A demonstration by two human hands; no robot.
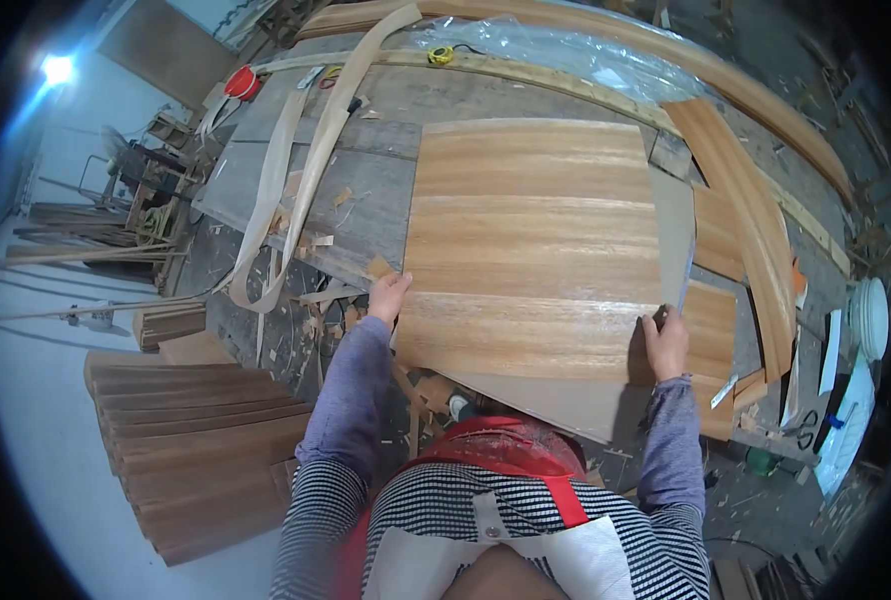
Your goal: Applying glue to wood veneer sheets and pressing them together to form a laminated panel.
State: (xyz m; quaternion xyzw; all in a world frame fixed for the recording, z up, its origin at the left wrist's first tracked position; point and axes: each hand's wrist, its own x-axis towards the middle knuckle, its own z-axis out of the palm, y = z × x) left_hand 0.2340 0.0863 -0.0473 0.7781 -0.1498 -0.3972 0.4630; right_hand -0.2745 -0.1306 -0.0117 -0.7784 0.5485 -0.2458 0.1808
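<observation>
Head view, the sole view available. The item under handling is a wood-grain sheet [536, 250], located at the centre of the workbench [366, 190], directly ahead of the person. It lies over a pale board [541, 402], which shows beyond its right side and below its near edge. The near edges of the two are not parallel.

Left hand [391, 295]: appears clamped on the sheet's left edge, towards the near corner. Right hand [666, 342]: appears clamped on the right edge, near the opposite corner (fingers beneath the sheet, if any, are hidden). The hands stand well apart, with the sheet's width between them.

Step in hand, in my judgement: positioning the sheet over the board by its two side edges. The next move would call for both hands shifting in step, so that a seemingly thin sheet neither twists nor bows, and for checking its near edge against the skewed board.

Surroundings noted: a curled pale strip [269, 235] trails off the bench at left; a yellow tape measure [441, 55] lies beyond the sheet; a long wood-grain strip [741, 200] lies at right.
</observation>
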